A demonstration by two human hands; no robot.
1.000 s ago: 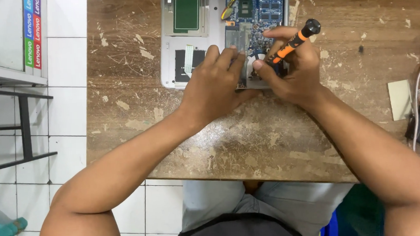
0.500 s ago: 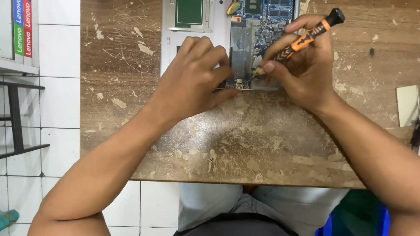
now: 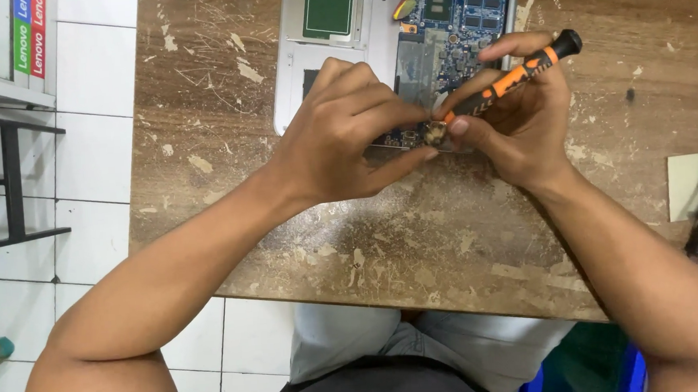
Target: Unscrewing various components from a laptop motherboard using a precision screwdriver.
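Two hands meet over a worn wooden worktop [image 3: 225,147], its brown surface scratched and flaked with pale patches. Beyond the hands lies an opened laptop base [image 3: 332,52], silver-cased, with a green panel on the left-hand side and a blue circuit board [image 3: 467,11] carrying rows of dark chips on the right-hand side. Its near edge sits under the fingers. Well out past the right hand, a small pale card [image 3: 685,187] lies flat on the wood. The right hand [image 3: 522,121] is curled tight around a slim screwdriver [image 3: 519,72], black with orange grip bands, tilted so its cap points away and its tip comes down between the two hands. The left hand [image 3: 341,132] is nearly closed, thumb and forefinger pinching at a tiny brownish part [image 3: 435,132] right at the screwdriver tip; what exactly that part is cannot be told.
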